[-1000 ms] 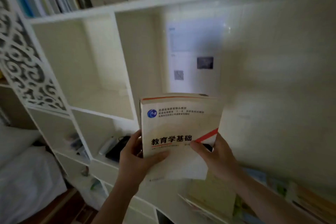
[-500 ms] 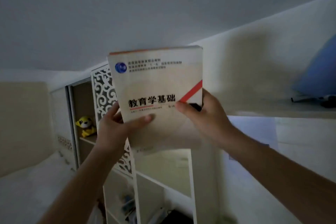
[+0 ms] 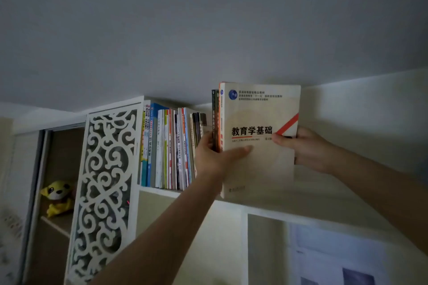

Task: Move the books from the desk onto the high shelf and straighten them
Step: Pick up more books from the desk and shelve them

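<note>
Both hands clamped the cream book (image 3: pixel 259 169) upright at the high shelf (image 3: pixel 324 213): left hand (image 3: pixel 213 157) at its spine, right hand (image 3: pixel 305 148) at its outer edge. Bare shelf lay rightward; shelved books (image 3: pixel 166 148) stood left.

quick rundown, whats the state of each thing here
cream book: upright, held at the shelf edge
left hand: grips the book's spine side
right hand: grips its right edge
book row: standing on the shelf
plush toy: sitting in the cabinet
</note>
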Motion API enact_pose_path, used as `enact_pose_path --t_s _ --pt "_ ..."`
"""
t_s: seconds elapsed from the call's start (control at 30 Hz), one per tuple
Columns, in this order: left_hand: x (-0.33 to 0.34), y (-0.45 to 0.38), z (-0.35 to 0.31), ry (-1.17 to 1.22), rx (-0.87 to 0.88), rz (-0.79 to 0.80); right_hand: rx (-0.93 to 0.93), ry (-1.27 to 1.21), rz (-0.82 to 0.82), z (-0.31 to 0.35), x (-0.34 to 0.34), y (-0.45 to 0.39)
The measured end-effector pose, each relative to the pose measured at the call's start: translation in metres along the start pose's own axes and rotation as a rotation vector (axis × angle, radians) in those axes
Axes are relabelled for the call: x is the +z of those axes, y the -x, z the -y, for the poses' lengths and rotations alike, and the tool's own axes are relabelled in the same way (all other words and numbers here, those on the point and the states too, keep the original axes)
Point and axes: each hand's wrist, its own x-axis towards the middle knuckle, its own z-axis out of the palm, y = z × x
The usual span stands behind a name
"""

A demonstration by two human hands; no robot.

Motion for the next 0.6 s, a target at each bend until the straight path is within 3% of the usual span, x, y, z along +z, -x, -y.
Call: enact_pose_path --t_s 0.17,0.3,0.47,0.6 --pt "0.010 -0.022 0.045 -0.069 -0.023 -0.034 0.038 -0.059 0.042 -0.043 -0.006 -0.026" --pt "0.018 -0.030 0.067 -0.103 0.126 -0.023 0.082 -0.208 0.077 -0.066 -0.004 -0.041" --pt "0.014 -0.032 0.095 -0.200 0.257 0.092 0.136 -0.201 0.082 -0.081 0.004 -0.051" --pt "0.013 -0.030 0.102 -0.240 0.290 0.055 0.155 -0.139 0.063 -0.087 0.005 -0.055"
